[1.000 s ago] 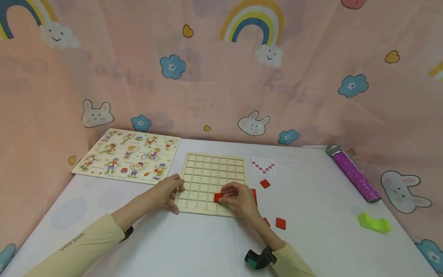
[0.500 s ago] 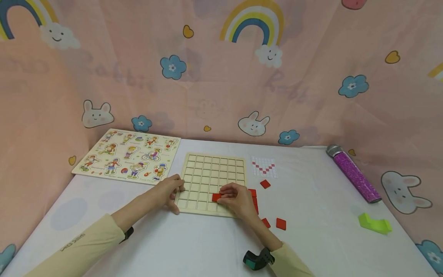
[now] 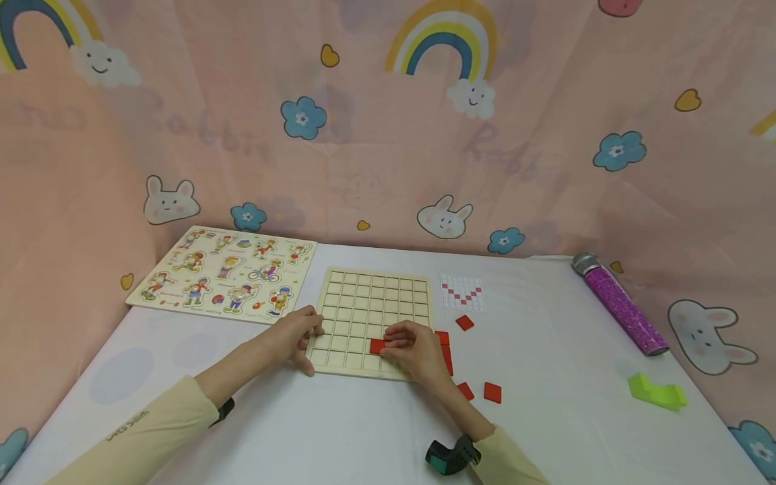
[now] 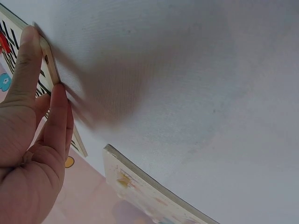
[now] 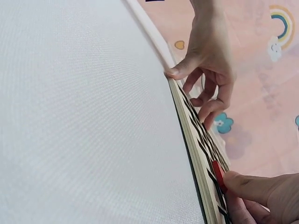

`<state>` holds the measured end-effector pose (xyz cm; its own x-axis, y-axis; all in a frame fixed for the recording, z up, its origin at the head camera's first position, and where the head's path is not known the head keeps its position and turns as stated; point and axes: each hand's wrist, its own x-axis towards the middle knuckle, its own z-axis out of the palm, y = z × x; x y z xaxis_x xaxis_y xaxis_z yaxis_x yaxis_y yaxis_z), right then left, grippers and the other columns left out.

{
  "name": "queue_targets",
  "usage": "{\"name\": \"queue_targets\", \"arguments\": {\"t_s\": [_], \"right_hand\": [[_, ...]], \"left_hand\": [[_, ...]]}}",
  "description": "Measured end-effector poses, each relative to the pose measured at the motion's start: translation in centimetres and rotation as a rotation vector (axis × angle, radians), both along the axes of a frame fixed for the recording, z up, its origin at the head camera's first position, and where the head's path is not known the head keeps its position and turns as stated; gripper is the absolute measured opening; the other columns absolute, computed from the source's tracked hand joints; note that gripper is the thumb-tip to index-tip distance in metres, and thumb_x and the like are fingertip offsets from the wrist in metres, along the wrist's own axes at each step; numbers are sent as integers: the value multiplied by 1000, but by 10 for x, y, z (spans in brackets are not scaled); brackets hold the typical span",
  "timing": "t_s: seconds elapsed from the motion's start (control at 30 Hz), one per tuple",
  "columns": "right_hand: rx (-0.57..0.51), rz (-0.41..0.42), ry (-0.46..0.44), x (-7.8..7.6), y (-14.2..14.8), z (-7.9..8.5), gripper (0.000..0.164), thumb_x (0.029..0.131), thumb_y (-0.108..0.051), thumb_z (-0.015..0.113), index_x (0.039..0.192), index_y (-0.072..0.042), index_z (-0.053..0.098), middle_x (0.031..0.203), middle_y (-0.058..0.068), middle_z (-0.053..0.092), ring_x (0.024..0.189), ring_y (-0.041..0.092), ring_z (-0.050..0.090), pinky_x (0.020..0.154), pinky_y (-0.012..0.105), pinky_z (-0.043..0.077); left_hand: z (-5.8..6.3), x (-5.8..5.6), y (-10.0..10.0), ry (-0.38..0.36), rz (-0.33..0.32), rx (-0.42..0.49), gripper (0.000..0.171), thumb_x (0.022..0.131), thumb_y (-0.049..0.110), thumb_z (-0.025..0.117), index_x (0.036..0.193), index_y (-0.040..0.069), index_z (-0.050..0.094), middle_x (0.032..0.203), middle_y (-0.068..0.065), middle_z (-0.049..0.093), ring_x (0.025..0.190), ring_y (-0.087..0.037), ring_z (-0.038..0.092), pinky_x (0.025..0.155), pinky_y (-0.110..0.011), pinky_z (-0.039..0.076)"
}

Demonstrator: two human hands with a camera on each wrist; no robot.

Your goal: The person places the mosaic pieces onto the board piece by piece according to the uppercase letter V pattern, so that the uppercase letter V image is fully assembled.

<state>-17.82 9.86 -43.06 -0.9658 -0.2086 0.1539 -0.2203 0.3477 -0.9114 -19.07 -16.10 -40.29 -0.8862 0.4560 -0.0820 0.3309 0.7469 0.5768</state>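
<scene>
A pale wooden grid board (image 3: 347, 301) lies flat on the white table. Around its near left corner and left edge, my left hand (image 3: 289, 338) holds it, thumb at the corner and fingers along the side; the left wrist view shows these fingers on the board's edge (image 4: 51, 63). Between thumb and fingers my right hand (image 3: 419, 350) pinches a square red tile (image 3: 376, 346) at the lower part of the grid. In the right wrist view the tile (image 5: 218, 176) stands tilted at the board's surface. My right hand hides some squares behind it.
Right of the board lie several red tiles (image 3: 492, 392) and a card with a red V pattern (image 3: 463, 292). A picture puzzle board (image 3: 224, 273) sits at the back left. Farther right are a purple glittery microphone (image 3: 621, 306) and a green plastic piece (image 3: 657, 391).
My right hand has shifted slightly left over the board, carrying the red tile with it. The left hand has stayed in place at the board's corner.
</scene>
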Motion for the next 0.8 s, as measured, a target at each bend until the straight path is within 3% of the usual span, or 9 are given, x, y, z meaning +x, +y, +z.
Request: {"name": "queue_targets", "arguments": {"t_s": [0.8], "right_hand": [[-6,8,14,-2,-8,-3,25,74,2,79,96,3,67,88,14,68,74,22,68,74,25,56]], "left_hand": [[-1,0,-2,40,-31,3,57,51,12,92,97,0,60,89,-2,46,69,-11,44,59,-20,42]]}}
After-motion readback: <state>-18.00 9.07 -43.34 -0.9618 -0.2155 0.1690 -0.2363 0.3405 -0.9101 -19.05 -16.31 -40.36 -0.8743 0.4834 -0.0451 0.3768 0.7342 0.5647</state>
